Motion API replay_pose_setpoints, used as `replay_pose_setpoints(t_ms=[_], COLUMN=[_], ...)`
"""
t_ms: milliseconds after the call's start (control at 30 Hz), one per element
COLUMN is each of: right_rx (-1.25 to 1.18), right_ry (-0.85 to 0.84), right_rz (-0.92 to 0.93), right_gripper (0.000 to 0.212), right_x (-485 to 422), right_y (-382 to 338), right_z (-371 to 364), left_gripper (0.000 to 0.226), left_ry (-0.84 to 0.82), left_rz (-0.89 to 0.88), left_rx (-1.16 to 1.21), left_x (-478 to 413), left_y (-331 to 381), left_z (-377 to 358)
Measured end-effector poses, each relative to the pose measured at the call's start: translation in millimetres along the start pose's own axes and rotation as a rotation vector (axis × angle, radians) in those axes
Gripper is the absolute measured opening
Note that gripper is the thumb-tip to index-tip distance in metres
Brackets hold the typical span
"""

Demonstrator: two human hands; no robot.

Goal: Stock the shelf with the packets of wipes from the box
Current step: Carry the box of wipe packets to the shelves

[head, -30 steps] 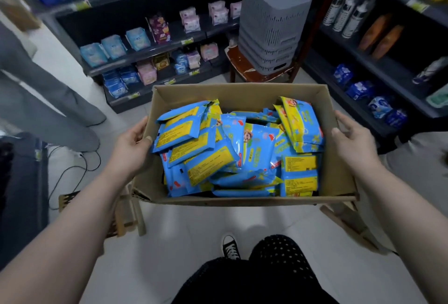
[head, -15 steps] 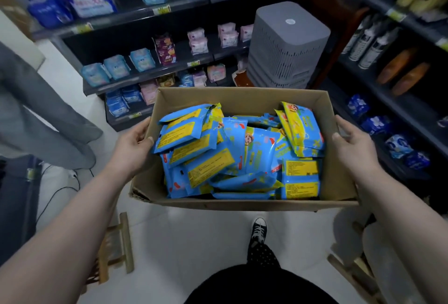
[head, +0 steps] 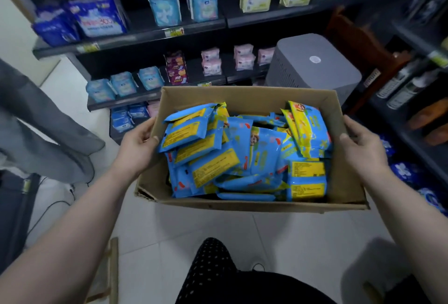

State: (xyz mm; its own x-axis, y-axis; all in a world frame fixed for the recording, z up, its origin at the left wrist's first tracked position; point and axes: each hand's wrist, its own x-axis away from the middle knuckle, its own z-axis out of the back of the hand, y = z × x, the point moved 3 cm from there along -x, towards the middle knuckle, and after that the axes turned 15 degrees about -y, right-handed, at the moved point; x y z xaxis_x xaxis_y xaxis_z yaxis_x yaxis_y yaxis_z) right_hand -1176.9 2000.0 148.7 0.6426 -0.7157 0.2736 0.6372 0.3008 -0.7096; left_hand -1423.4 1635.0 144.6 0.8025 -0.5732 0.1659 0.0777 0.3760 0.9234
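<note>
Between both hands I carry the cardboard box (head: 242, 203): left hand (head: 135, 144) & right hand (head: 361, 147) clamped on its side walls. Wipes packets (head: 242, 153) look soft, slippery; I'd pinch each by its edge.

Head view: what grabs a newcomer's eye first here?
The cardboard box at centre, heaped with blue-and-yellow wipes packets. The left hand and right hand grip its two sides, holding it above the floor. Behind stands a dark shelf of pastel packs, with a grey ribbed unit to its right.

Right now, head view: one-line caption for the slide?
Left hand and right hand grip a cardboard box full of blue-and-yellow wipes packets, carried facing dark shelves.
</note>
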Motion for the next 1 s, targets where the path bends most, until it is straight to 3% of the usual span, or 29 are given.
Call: replay_pose_setpoints(t_ms=[467,733,1000], right_rx=[-0.084,-0.129,-0.158], right_ry=[0.213,0.368,0.451], right_rz=[-0.089,-0.169,-0.255], right_gripper=[0.046,0.048,0.047], right_x=[-99,-129,-168], right_y=[-93,-89,-69], right_z=[-20,2,41], left_gripper=[0.059,0.064,0.066], left_ry=[-0.244,-0.403,-0.527], left_rz=[-0.138,-0.279,-0.3], left_rx=[-0.101,-0.162,-0.132], left_x=[-235,-324,-388], left_y=[43,93,136], left_z=[64,35,-26])
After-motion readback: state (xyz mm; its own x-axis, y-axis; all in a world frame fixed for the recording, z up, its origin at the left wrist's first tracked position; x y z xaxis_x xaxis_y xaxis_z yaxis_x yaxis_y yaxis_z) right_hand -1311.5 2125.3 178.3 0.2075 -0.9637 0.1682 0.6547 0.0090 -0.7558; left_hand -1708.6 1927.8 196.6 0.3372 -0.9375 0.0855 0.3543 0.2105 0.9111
